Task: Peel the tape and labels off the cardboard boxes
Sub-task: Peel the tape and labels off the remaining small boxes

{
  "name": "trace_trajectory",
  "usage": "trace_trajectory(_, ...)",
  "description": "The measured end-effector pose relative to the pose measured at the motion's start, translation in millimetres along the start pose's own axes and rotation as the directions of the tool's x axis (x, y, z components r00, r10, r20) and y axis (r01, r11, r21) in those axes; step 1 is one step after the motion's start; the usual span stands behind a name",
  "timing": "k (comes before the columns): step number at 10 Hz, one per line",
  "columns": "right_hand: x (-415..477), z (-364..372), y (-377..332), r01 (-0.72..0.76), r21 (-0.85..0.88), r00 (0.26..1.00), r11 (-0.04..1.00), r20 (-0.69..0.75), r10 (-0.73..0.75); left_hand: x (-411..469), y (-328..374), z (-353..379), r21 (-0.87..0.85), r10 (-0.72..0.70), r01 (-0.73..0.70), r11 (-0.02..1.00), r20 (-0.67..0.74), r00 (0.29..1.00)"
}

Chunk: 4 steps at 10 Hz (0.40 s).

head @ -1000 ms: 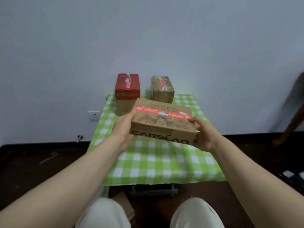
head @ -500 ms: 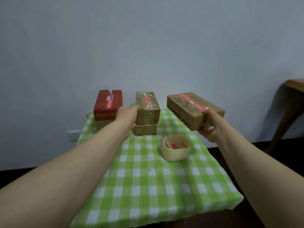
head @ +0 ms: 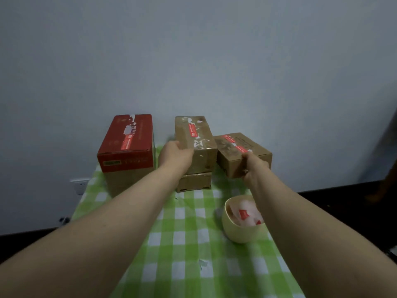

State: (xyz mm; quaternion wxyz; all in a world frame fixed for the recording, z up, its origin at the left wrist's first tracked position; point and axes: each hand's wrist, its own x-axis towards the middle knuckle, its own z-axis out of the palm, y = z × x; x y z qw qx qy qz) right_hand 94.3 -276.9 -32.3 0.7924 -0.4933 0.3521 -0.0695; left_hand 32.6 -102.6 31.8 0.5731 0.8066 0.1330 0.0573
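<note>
Item 1: right box [head: 236, 157], brown card, red tape strips on top, beside the stack at the bench's [head: 189, 254] far edge; right hand [head: 254, 171] fingers curl round its near corner. Item 2: upper stacked box [head: 194, 136], left hand [head: 175, 155] fingers gripping its side. Advice: lift level, without dragging the lower box [head: 194, 182]. Tape print illegible

The right grip [head: 253, 168] has carried the printed box [head: 232, 151] from the desk's [head: 182, 244] centre to two o'clock, beside the stacked box [head: 196, 138], which the left grip [head: 175, 154] now holds.
</note>
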Motion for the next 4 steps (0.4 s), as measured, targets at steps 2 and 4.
trace_trajectory(2,4,17,11,-0.091,-0.209,0.989,0.974,0.092,0.112,3,-8,-6,0.009,0.036,-0.036,0.999,0.006,0.999)
trace_trajectory(4,-16,4,9,-0.029,-0.335,0.986,0.942,0.145,0.082,-16,-15,-23,0.047,0.018,-0.02,0.999,0.024,1.0)
